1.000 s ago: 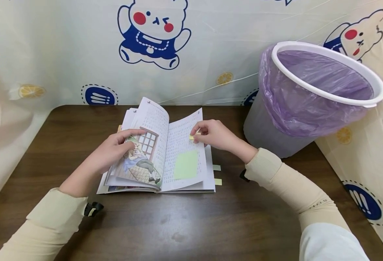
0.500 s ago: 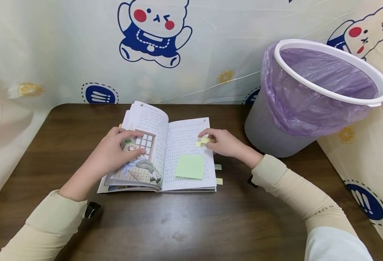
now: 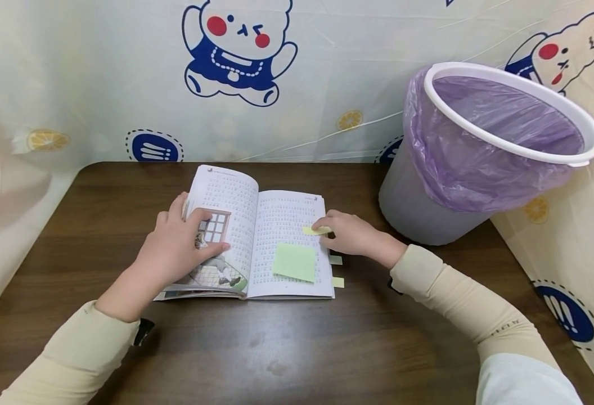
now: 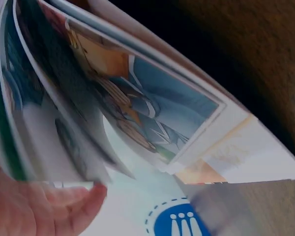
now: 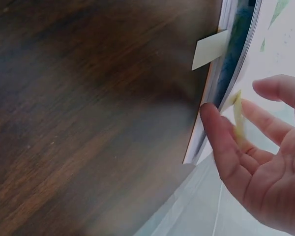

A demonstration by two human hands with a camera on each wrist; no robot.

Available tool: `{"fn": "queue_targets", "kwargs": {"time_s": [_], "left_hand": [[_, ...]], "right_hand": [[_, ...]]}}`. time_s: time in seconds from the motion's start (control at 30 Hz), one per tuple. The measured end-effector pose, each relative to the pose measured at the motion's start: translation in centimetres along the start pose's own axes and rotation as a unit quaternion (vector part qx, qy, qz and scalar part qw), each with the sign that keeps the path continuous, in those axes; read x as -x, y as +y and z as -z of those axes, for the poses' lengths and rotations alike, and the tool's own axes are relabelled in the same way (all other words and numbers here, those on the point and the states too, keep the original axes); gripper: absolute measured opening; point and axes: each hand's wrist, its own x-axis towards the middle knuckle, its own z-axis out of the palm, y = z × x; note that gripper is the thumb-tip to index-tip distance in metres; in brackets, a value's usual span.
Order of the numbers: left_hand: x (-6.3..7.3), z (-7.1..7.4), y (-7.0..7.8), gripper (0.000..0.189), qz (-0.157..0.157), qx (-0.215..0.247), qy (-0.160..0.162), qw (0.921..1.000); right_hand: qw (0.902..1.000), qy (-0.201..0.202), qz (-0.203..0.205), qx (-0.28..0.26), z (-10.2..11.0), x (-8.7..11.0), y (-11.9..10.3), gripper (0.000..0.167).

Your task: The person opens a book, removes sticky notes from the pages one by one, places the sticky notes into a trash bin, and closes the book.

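An open book [image 3: 282,211] lies on the table, with an illustration of a figure by a window on its left page. My left hand [image 3: 167,250] rests on that page, thumb and index spread; its other fingers reach the outer edge, where loose pages fan out in the left wrist view. A yellow sticky tab [image 3: 315,230] lies across the right page's outer edge. My right hand [image 3: 352,233] presses it with the index finger, the thumb apart below. From the right wrist view, the yellow tab [image 5: 238,115] looks bent upward. A green sticky note [image 3: 294,261] is on the right page.
Two pale tabs stick out from the book's right edge, the lower tab [image 3: 338,282] near its corner. A bin [image 3: 428,185] with a purple liner [image 3: 444,174] stands behind, to the right. A patterned curtain [image 3: 109,84] hangs around the dark wooden table [image 3: 297,349].
The right page has come down flat, and my right hand moved right and nearer with the yellow tab, now on the page edge. My left hand spread and pressed the left pages lower.
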Motion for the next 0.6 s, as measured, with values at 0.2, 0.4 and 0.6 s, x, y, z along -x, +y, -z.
{"fn": "queue_targets", "kwargs": {"time_s": [0.2, 0.4, 0.6], "left_hand": [[0.3, -0.6, 1.1, 0.072, 0.010, -0.047, 0.030, 0.9984], [0.4, -0.8, 1.6, 0.071, 0.011, -0.092, 0.030, 0.9952], [0.1, -0.7, 2.2, 0.060, -0.046, -0.120, 0.051, 0.9904]], "right_hand": [[0.9994, -0.004, -0.001, 0.033, -0.1, 0.0, -0.2, 0.036], [0.9987, 0.011, 0.019, 0.046, -0.5, -0.1, -0.2, 0.035], [0.9956, 0.058, 0.038, 0.062, -0.6, -0.1, -0.4, 0.027]]}}
